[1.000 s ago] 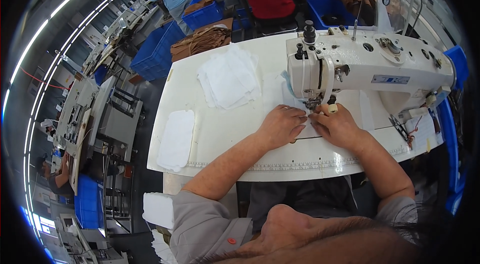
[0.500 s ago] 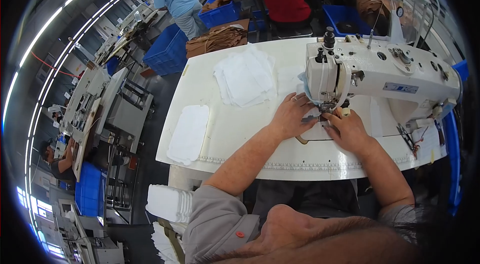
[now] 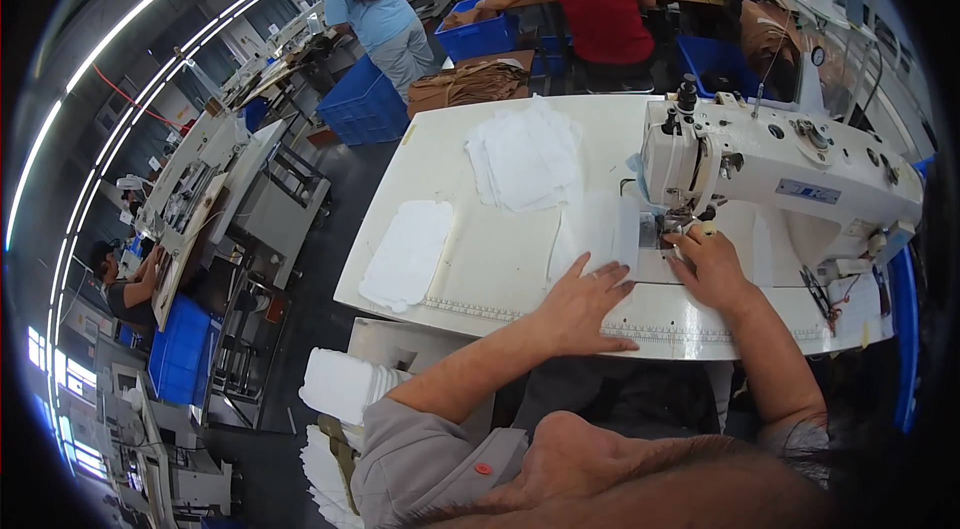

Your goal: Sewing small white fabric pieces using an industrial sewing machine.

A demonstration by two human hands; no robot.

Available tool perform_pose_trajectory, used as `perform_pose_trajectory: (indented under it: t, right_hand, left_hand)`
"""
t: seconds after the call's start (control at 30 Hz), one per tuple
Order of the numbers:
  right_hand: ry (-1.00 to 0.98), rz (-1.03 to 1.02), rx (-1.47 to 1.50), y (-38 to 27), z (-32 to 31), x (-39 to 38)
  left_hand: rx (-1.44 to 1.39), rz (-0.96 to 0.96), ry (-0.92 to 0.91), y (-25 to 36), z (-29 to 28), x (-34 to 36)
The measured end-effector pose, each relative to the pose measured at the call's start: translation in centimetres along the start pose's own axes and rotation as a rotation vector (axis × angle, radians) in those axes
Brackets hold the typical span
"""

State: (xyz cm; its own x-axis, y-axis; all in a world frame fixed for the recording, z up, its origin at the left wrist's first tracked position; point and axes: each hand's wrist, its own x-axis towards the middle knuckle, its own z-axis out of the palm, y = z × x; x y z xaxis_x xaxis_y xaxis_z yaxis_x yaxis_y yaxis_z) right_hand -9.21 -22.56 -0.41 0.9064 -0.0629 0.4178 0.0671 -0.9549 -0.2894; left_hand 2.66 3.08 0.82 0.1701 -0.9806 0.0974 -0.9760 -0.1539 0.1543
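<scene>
My left hand [image 3: 588, 311] lies with its fingers spread on the table's near side. Its fingertips touch the lower edge of a white fabric piece [image 3: 597, 234], which lies flat left of the needle area. My right hand [image 3: 715, 267] is beside the presser foot of a white sewing machine [image 3: 790, 154]. Its forefinger reaches toward the needle plate, with the thumb apart below it and a yellow band on one finger. Nothing shows between them. Farther off lies a loose pile of white fabric pieces [image 3: 522, 154]; a neater stack of white pieces [image 3: 408, 254] lies at left.
The white table [image 3: 470, 274] has a ruler strip [image 3: 690, 334] along its front edge. Small scissors [image 3: 818, 294] and a paper [image 3: 858, 304] lie at right. Folded white pieces [image 3: 340, 384] sit low left. Beyond are blue crates [image 3: 362, 99], brown bundles [image 3: 468, 84] and co-workers.
My left hand has drawn back from the needle toward the table's front edge, and its fingers have spread. The white piece beside the needle is now uncovered. My right hand stays by the presser foot.
</scene>
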Motion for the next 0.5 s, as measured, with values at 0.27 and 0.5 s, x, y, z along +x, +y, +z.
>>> perform_pose_trajectory:
  t: [0.27,0.5]
  right_hand:
    - [0.045,-0.035,-0.024,-0.3,0.4,0.0]
    - [0.018,-0.053,-0.085,-0.6,0.3,-0.4]
  left_hand:
    - [-0.075,0.044,0.104,3.6,1.8,-8.3]
    - [-0.234,-0.003,0.342,3.6,3.0,-8.7]
